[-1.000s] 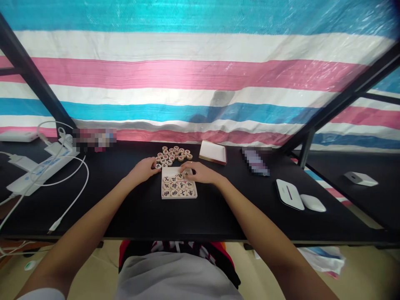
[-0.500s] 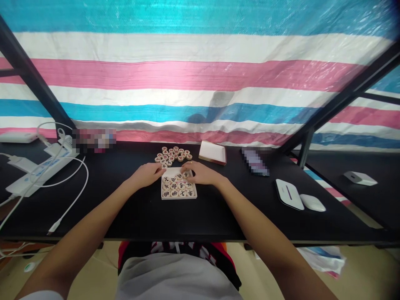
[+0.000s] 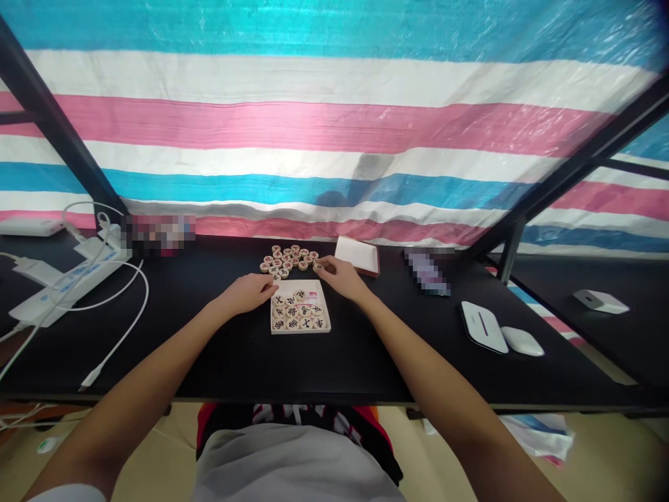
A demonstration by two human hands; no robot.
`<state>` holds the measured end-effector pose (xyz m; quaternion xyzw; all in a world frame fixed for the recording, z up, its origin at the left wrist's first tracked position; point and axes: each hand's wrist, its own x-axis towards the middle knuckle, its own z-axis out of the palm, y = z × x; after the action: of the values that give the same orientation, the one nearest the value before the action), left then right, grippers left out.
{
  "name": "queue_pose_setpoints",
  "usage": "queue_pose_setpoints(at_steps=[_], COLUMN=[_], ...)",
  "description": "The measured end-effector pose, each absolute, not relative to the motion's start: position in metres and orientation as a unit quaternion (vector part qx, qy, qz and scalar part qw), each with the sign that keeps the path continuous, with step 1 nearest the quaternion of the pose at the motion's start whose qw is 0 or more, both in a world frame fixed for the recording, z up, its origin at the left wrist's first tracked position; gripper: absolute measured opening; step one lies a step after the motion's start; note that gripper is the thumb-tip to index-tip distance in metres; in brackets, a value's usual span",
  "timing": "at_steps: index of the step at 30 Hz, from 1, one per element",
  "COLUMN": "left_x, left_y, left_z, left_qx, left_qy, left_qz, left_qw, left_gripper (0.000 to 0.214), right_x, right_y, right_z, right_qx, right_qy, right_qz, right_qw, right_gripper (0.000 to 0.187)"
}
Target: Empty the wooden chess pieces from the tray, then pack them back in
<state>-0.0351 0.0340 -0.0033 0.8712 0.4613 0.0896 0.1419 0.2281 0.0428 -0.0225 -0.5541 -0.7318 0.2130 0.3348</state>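
Note:
A shallow wooden box (image 3: 300,328) lies on the black table (image 3: 235,348), holding several round wooden chess pieces (image 3: 297,312) in rows. Behind it sits a loose pile of the same pieces (image 3: 288,257). My left hand (image 3: 248,291) rests at the box's back left corner, fingers curled; what they hold, if anything, is hidden. My right hand (image 3: 339,274) reaches to the right edge of the pile, with its fingertips pinched on a piece there. The box lid (image 3: 357,254) lies just right of that hand.
A white power strip (image 3: 67,279) with white cables (image 3: 122,307) lies at the left. At the right lie a white flat device (image 3: 483,325) and a white mouse (image 3: 523,341). A striped tarp (image 3: 334,125) hangs behind the table, framed by black metal posts (image 3: 57,132).
My right hand has left the box and moved back to the loose pile. My left hand has shifted slightly right to the box's corner.

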Motion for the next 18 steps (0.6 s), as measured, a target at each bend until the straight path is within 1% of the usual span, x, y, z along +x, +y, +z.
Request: queue_pose_setpoints(at_steps=[6,13,18], left_x=[-0.036,-0.036,-0.035], left_y=[0.035,0.035,0.034], left_z=[-0.005,-0.004,-0.002], left_qx=[0.874,0.874,0.874], left_qy=[0.455,0.455,0.457], left_qz=[0.092,0.089,0.083], left_qw=[0.145,0.146,0.144], left_gripper=[0.032,0.032,0.032], right_x=[0.231,0.234,0.235], right_y=[0.047,0.052,0.054], right_z=[-0.030,-0.036,-0.038], right_qx=[-0.554,-0.510,-0.509], right_qy=[-0.771,-0.808,-0.812], right_qz=[0.127,0.122,0.130], right_qw=[0.287,0.268,0.255], right_gripper=[0.032,0.027,0.029])
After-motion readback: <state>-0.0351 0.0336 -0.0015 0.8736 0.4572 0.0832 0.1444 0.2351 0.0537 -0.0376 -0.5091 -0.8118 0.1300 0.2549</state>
